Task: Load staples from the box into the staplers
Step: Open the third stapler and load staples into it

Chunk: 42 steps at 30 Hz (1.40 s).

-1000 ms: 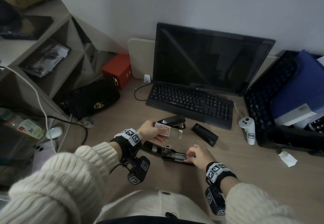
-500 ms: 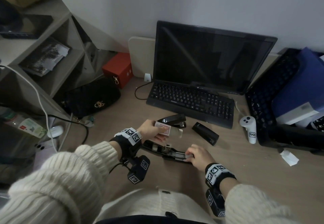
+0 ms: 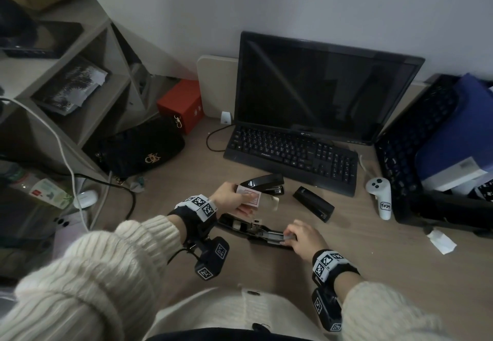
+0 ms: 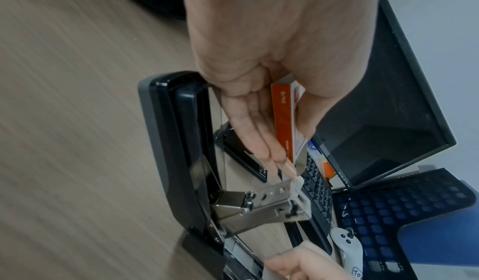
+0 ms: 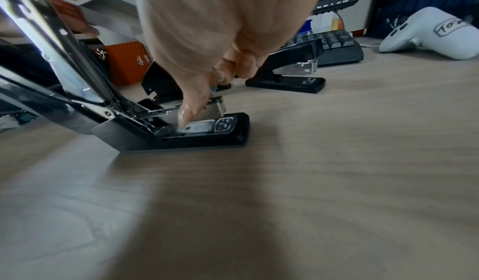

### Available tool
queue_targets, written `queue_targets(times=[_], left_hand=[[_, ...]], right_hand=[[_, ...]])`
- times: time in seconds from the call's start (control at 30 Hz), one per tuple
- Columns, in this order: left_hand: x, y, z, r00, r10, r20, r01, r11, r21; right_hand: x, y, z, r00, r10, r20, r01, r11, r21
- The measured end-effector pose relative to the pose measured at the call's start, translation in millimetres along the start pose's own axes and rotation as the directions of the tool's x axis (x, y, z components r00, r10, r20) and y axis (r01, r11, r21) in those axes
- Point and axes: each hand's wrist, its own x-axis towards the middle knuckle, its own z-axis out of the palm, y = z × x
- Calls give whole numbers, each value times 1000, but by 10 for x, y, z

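While L hand (image 3: 231, 199) pinches staple box (image 3: 249, 197), R hand (image 3: 302, 236) fingertips press open stapler (image 3: 256, 230) magazine.

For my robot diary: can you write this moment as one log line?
left hand: holds staple box | right hand: fingers at open stapler magazine | two staplers wait

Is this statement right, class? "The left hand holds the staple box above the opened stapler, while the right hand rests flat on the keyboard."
One part is wrong. The right hand is not on the keyboard; its fingers are at the front end of the opened stapler, as the head and right wrist views show. The left hand does hold the staple box above it.
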Motion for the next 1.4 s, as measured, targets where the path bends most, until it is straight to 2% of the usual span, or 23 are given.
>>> queue_targets(times=[0.4,0.53,0.73,1.23,1.3,1.4], left_hand=[[-31,2,-2,1000,-24,-9,24,1000,-18],[-36,5,-9,1000,-12,-2,12,1000,-8],[-52,10,-9,1000,1,2,-1,1000,0],[-65,38,1,1000,-1,6,1,1000,15],[-78,46,-5,1000,3,1,-3,1000,2],[-100,65,-7,1000,17,3,-17,999,-32]], right_hand=[[44,-38,29,998,55,-5,-55,991,-124],[17,1,-8,999,31,44,-26,992,-126],[-110,120,-66,998,-45,36,49,991,-124],[-113,151,-81,990,-28,141,46,992,-121],[-115,147,-126,992,-46,121,61,990,-124],[-93,83,-230,1000,-28,-13,27,998,-58]])
